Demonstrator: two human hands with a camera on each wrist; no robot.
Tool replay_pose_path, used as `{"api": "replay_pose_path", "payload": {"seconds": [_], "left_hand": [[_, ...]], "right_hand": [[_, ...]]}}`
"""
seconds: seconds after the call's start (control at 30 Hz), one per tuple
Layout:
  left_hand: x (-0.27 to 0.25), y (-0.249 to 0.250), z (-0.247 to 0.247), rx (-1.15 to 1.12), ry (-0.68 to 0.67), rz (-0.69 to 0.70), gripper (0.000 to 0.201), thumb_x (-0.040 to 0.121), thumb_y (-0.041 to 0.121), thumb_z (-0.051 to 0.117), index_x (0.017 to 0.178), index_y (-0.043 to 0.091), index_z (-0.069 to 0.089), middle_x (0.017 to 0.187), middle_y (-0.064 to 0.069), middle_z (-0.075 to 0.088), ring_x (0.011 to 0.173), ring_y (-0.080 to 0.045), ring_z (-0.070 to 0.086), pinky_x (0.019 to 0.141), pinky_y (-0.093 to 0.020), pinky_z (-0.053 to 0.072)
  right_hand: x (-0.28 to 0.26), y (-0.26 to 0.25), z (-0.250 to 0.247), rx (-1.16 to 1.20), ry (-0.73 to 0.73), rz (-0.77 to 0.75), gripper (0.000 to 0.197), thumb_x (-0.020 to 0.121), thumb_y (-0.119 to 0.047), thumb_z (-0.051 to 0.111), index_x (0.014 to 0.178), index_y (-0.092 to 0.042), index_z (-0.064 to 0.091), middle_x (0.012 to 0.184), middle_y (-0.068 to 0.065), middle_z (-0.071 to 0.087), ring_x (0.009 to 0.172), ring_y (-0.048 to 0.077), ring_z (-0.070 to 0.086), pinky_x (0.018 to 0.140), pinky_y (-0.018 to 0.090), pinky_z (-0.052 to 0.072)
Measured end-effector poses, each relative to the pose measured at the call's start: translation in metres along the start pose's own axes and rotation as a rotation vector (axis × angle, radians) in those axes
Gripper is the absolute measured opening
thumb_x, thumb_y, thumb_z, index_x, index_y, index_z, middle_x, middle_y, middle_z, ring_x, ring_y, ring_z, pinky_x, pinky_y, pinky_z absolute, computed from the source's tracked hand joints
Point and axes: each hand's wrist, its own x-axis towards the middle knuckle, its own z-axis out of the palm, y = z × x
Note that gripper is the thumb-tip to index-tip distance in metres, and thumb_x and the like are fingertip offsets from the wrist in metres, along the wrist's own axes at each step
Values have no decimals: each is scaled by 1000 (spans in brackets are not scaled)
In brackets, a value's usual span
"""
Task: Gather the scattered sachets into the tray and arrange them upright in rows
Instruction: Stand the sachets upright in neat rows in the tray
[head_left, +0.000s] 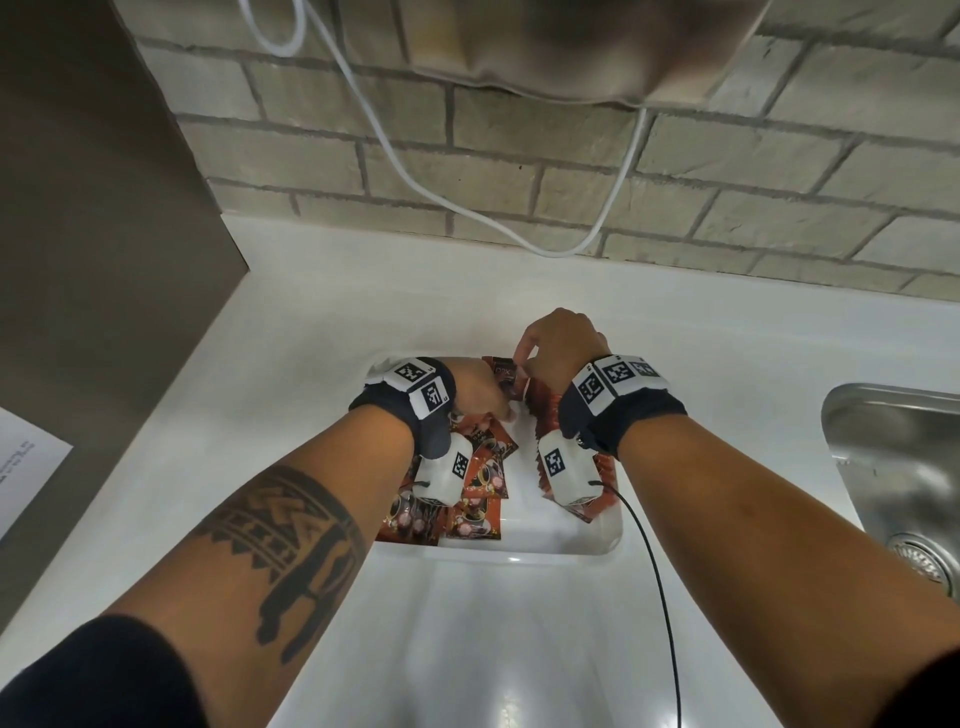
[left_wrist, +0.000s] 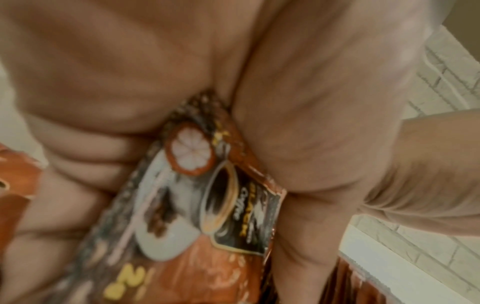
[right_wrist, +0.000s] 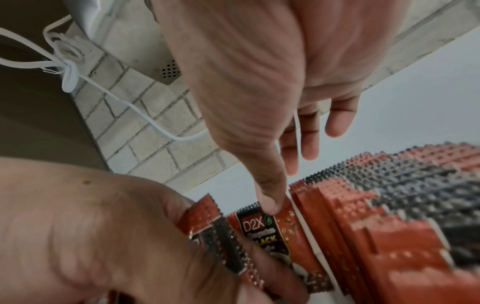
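Over the far end of the white tray (head_left: 566, 540), both hands meet above the sachets. The left hand (head_left: 480, 387) has its grip closed round a small bundle of sachets (right_wrist: 221, 244), fingers curled on one face and thumb on the other, so the packets stay edge-up and squared together, probably ready to be fed one at a time. The right hand (head_left: 558, 345) has a loose, open grip: its fingertips (right_wrist: 270, 205) rest on the top edge of a single sachet (right_wrist: 267, 232) standing between the bundle and the finished row, likely to steady it upright or tip it toward that row, while the other fingers hang spread and hold nothing. The standing row (right_wrist: 389, 205) fills the right side of the tray, serrated tops up and faces packed close, each packet seemingly propping its neighbour. On the left side of the tray a loose heap of sachets (head_left: 483, 499) lies flat and overlapping, so much sorting is left; none can be seen outside the tray. The tray sits on a pale counter (head_left: 322, 312) backed by a grey brick wall (head_left: 727, 208), down which a white cable (head_left: 415, 176) loops. A steel sink (head_left: 904, 457) is set into the counter to the right, and a dark panel (head_left: 93, 208) stands at the left.
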Motion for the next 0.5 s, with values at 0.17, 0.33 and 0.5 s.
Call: {"api": "replay_pose_path", "payload": {"seconds": [0.17,0.33,0.5], "left_hand": [[-3,2,0,-16,-14,15,35,95,43,64,81,11,69,74,-2,65,66,-16,56,72,-27,46],[-8,5,-1,35,-24,3,34,96,39,62,84,8,70,72,-4,62,59,-14,52,56,-23,42],[-17,7,-3,17,-47,-4,36,97,32,62,110,-1,73,75,-7,61,58,-14,52,55,-21,45]], "right_hand": [[0,2,0,34,-8,-17,21,83,-18,71,76,-37,69,98,-10,61,104,19,59,94,39,50],[-2,6,-5,77,38,-40,16,84,-19,71,86,-35,72,105,-7,60,104,19,60,95,38,49],[-7,8,-13,125,74,-57,15,85,-19,71,90,-33,73,101,-8,59,103,17,60,98,40,49]]}}
